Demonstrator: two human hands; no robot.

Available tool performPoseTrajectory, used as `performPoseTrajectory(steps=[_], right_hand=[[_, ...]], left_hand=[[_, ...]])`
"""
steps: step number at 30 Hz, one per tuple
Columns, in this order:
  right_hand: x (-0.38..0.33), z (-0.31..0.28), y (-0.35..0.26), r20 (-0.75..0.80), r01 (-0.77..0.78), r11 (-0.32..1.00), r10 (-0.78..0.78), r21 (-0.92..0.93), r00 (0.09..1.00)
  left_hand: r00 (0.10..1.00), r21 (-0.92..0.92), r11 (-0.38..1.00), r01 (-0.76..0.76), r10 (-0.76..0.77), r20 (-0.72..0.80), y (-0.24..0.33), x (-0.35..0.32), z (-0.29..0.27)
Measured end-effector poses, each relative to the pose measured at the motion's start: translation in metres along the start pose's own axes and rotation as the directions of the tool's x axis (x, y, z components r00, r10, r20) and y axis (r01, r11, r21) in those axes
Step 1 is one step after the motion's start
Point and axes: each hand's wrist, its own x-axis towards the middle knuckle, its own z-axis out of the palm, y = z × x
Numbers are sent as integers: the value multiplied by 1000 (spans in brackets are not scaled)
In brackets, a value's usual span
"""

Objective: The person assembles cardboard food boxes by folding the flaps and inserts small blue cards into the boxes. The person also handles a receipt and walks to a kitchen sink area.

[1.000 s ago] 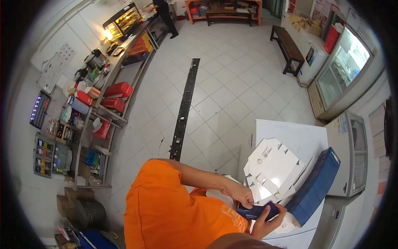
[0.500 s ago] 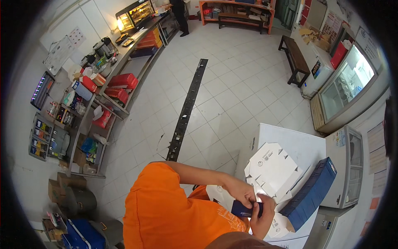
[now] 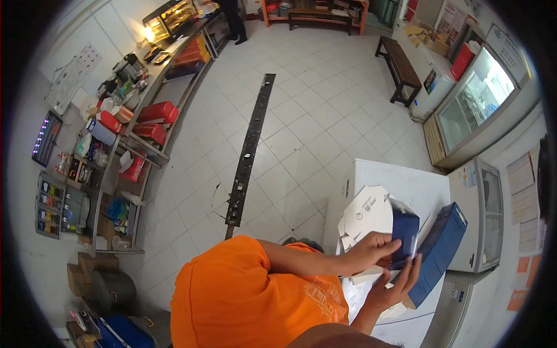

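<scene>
Landmark: white tabletop (image 3: 418, 185), at the right of the tiled floor (image 3: 301, 116).
Left hand (image 3: 374, 250): over the near part of the tabletop; fingers curled round the left edge of a small dark blue box (image 3: 405, 229), gripping it.
Small box: held upright above the tabletop, between both hands, in front of the flat white cardboard blanks (image 3: 365, 211) lying on the tabletop.
Right hand (image 3: 394, 287): just below the box, fingers spread open, tips touching its lower edge.
Stack: long dark blue stack of boxes (image 3: 442, 249), tilted, on the tabletop just right of the held box.
</scene>
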Motion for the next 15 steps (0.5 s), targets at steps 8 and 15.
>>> performPoseTrajectory(steps=[8,15], right_hand=[[22,-10,-9,-91,25,999,-27,-22,996],[12,2,10,-362,24,998,0,61,932]], left_hand=[[998,141,989,-35,27,56,44,2,21],[893,306,859,-411,311,327,9,-5,32]])
